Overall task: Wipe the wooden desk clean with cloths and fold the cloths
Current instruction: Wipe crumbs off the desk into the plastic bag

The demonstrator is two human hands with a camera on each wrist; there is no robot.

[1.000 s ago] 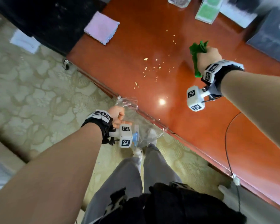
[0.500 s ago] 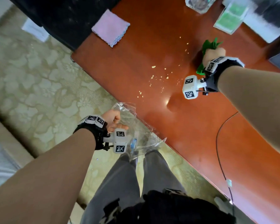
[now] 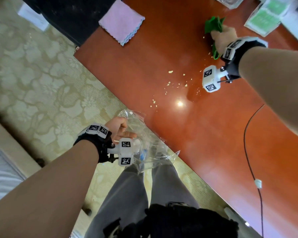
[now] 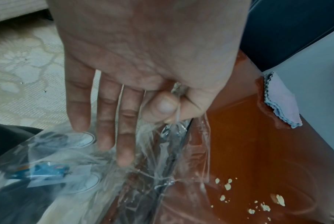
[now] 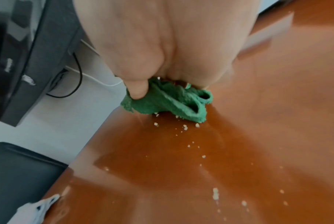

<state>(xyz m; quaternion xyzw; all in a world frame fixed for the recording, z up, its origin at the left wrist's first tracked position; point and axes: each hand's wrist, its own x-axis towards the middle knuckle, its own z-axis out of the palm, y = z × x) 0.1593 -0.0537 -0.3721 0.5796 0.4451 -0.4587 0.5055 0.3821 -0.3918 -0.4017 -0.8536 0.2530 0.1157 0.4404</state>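
My right hand (image 3: 220, 37) grips a bunched green cloth (image 3: 213, 25) and presses it on the glossy reddish wooden desk (image 3: 205, 143); in the right wrist view the green cloth (image 5: 170, 100) lies against pale crumbs (image 5: 193, 136). Crumbs (image 3: 175, 83) are scattered over the desk between my hands. My left hand (image 3: 120, 127) holds a clear plastic bag (image 3: 144, 145) at the desk's near edge; in the left wrist view thumb and forefinger pinch the bag's rim (image 4: 176, 109) while the other fingers (image 4: 105, 121) hang straight. A folded pink cloth (image 3: 121, 24) lies at the desk's far left corner.
A black cable (image 3: 249, 152) with a white switch runs across the desk's right side. Green-and-white packets (image 3: 263, 18) and a clear container (image 3: 230, 1) sit at the far edge. A dark cabinet (image 3: 67, 12) stands beyond the corner. Patterned beige floor (image 3: 33, 74) lies on the left.
My right hand with the green cloth has moved farther away across the desk, beyond the crumbs. My left hand keeps the bag at the desk edge.
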